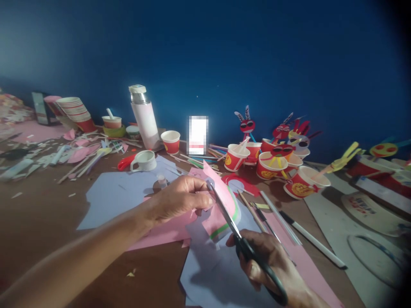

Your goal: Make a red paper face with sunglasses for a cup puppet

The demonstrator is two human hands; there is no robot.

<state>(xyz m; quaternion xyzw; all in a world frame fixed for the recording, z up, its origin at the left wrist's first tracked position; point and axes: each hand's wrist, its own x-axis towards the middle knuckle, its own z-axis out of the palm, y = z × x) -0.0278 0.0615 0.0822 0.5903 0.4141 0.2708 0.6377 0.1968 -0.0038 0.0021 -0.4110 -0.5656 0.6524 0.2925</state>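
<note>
My left hand point(188, 194) is closed in a pinch on a small piece of paper point(209, 204), pale lilac or pink, partly hidden by the fingers. In my right hand point(268, 261) is a pair of scissors point(229, 222) with black handles. Their blades point up and left and look nearly closed, with the tip beside my left fingertips. Behind the blades lies a pink paper piece point(227, 192) with a green and white curved edge. Below both hands, blue-lilac paper sheets point(221, 273) and a pink sheet point(170, 229) overlap on the table.
Red paper cups point(236, 158) with paper-faced figures stand at the right. A white bottle point(146, 122), a white mug point(144, 161) and stacked cups point(75, 111) stand at the back left. Paper scraps point(80, 154) litter the left side. Pens and a white marker point(321, 246) lie right of my hands.
</note>
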